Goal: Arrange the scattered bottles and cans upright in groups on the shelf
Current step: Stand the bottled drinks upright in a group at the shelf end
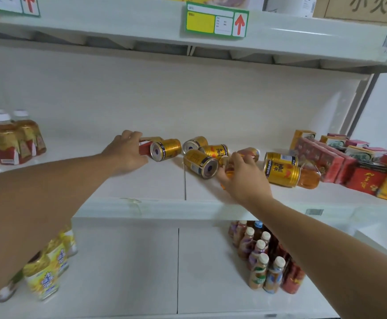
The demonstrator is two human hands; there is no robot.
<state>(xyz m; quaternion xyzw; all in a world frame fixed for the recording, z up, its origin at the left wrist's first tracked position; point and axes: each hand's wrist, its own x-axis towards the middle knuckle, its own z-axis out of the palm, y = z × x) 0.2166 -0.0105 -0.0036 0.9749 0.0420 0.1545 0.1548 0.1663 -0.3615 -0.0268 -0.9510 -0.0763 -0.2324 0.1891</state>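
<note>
Several gold cans lie on their sides on the middle shelf [141,187]; one gold can [166,149] is beside my left hand and another gold can [200,163] is left of my right hand. My left hand [125,150] is closed around a tipped bottle with a red label [144,146]. An orange bottle [228,168] lying on the shelf is wrapped by the fingers of my right hand [243,176] and mostly hidden. A further amber bottle [308,177] lies behind two gold cans [282,172] at the right.
Upright amber bottles [10,141] stand grouped at the shelf's far left. Red and yellow drink cartons [353,164] fill its right end. The lower shelf holds yellow bottles [47,270] at the left and small capped bottles [266,256] at the right.
</note>
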